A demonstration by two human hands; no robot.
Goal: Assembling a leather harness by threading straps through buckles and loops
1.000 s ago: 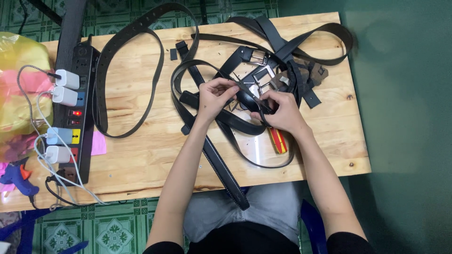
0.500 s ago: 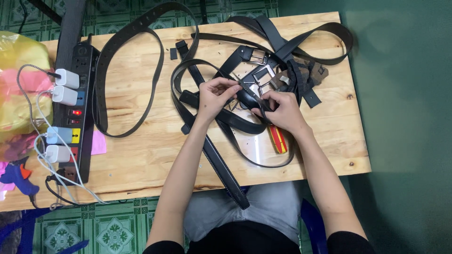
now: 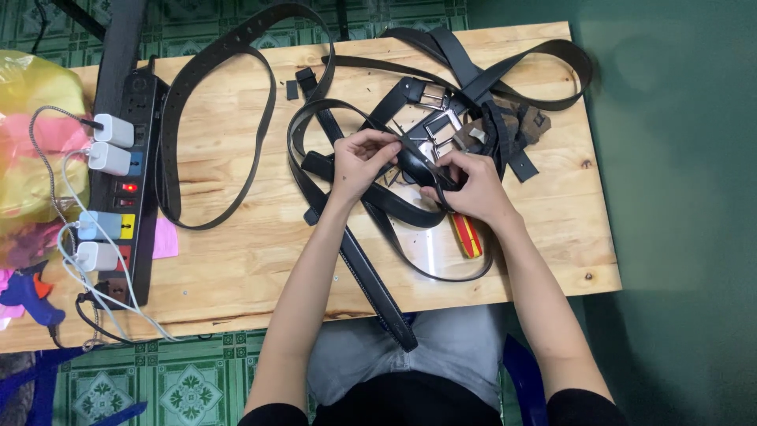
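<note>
Several black leather belts (image 3: pixel 347 205) lie tangled on a light wooden table (image 3: pixel 236 260). My left hand (image 3: pixel 359 162) pinches the end of one black belt strap near the table's middle. My right hand (image 3: pixel 473 188) grips the same strap just to the right, where it folds into a loop (image 3: pixel 412 163). Silver metal buckles (image 3: pixel 441 130) lie just beyond my fingers. A red and yellow handled tool (image 3: pixel 467 235) rests on the table under my right wrist. One belt end (image 3: pixel 386 304) hangs over the near edge toward my lap.
A black power strip (image 3: pixel 130 170) with several white chargers and cables lies along the table's left side. A pink note (image 3: pixel 165 239) sits beside it. A yellow plastic bag (image 3: pixel 31 150) and a blue tool (image 3: pixel 24 292) are at far left. A long belt (image 3: pixel 209 118) loops at upper left.
My fingers have shifted slightly on the strap; both hands stay in the same spot. Nothing else on the table has moved.
</note>
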